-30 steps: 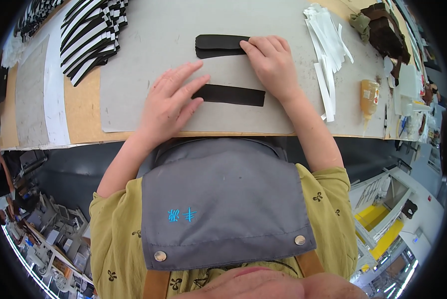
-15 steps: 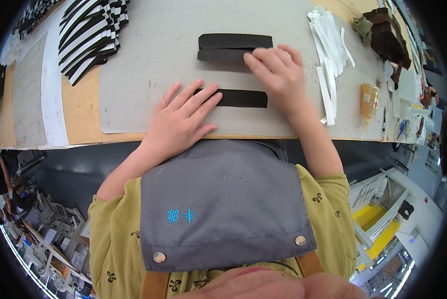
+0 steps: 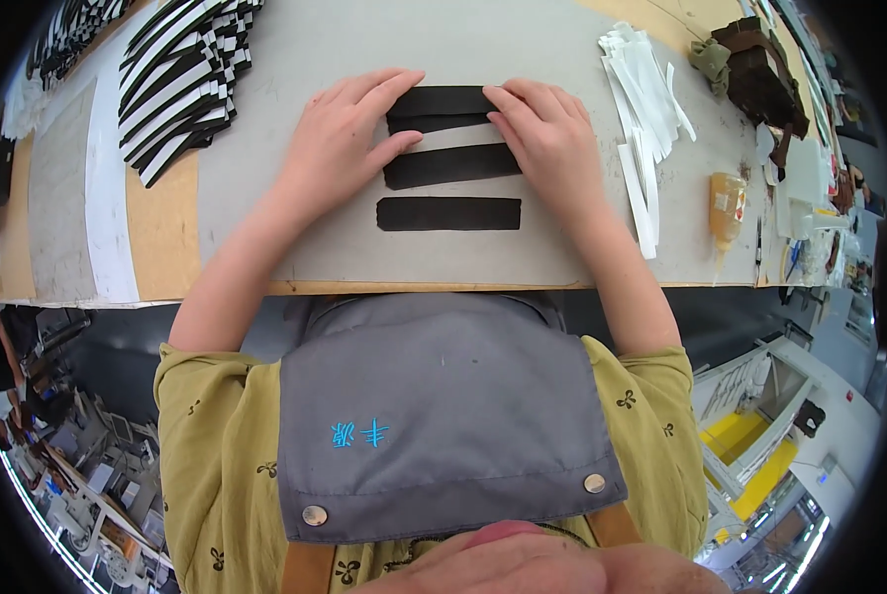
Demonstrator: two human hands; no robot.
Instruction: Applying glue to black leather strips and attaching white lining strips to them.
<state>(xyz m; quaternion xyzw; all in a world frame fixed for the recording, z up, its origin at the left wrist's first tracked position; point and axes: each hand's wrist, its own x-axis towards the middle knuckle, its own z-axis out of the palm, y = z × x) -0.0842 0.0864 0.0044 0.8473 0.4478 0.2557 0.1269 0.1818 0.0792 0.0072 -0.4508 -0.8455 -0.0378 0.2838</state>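
Note:
Several flat black strips lie crosswise before me on the grey mat. My left hand is at the left end of the far black strips, its thumb and forefinger spread apart, the thumb near a tilted black strip. At the right end of the far strips my right hand has thumb and fingers closed on the top strip's end. That hand also covers the right end of the tilted strip. Nearest me, untouched, lies another black strip.
Black-and-white strips lie piled at the far left. To the right are white strips, a bottle of amber liquid and a dark brown bundle. The table's front edge runs just before my body.
My left hand has moved off the near strip, up to the far strips' left end. A tilted strip now lies between the far strips and the near one.

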